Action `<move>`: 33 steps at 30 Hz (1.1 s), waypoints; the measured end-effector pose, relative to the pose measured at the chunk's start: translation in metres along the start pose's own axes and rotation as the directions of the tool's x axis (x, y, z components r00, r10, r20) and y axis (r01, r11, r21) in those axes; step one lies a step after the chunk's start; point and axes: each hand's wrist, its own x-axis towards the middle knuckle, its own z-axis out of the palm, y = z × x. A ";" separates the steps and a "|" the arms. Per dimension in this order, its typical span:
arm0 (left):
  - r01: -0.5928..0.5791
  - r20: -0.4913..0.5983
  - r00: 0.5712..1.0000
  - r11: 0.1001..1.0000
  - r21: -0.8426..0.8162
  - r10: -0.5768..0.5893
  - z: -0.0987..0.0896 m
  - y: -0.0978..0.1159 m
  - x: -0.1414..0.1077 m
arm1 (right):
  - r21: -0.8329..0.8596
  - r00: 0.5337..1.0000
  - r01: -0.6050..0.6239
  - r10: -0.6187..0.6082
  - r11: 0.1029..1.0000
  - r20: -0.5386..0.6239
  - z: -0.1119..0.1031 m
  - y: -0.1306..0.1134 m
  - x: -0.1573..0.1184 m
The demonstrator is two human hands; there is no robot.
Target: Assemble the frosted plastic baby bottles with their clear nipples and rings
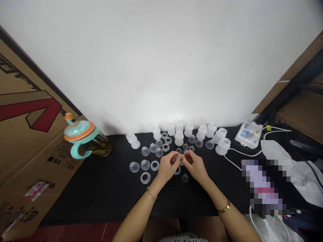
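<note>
A big white wall (161, 67) stands behind a black table (106, 195). Near the middle of the table, the left hand (168, 165) and the right hand (194, 164) are close together. The fingers of both hands are bent in and pinch one small see-through piece (180, 157) between them.

Just under the hands, a clear ring (177, 170) lies by the left hand, and a clear round part (185, 178) lies a bit nearer. Just past the fingers are some small clear parts with thin tips (185, 146). Behind those stands a white bottle-shaped piece (179, 138), with more white pieces (188, 129) in a bunch by the wall and off to the right.

To the left of the hands are clear domes (145, 165) and more rings (145, 177), all spread out. A white piece (135, 143) sits far left of them, tipped over against another one.

Way over on the left is a cup (98, 144) with a green and orange lid, by a brown box (32, 151). On the right are a white plug box (249, 134), white cords (252, 155), and crumpled white paper (302, 181).
</note>
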 end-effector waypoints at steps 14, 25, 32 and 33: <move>-0.009 -0.056 0.998 1.000 -0.013 0.009 0.000 0.000 -0.003 | 0.056 0.996 0.007 -0.012 0.998 0.084 -0.002 -0.006 -0.004; 0.022 -0.070 0.997 0.999 -0.034 -0.024 0.001 -0.001 -0.002 | 0.013 0.995 0.044 -0.045 0.999 0.085 -0.001 -0.002 -0.003; 0.016 -0.052 0.999 0.999 -0.033 -0.018 0.001 -0.002 -0.002 | 0.023 0.997 0.018 -0.020 1.000 0.073 -0.001 -0.004 -0.003; 0.016 -0.047 0.999 0.999 -0.036 -0.017 0.001 -0.001 -0.002 | 0.025 0.997 0.014 -0.015 1.000 0.071 -0.001 -0.005 -0.003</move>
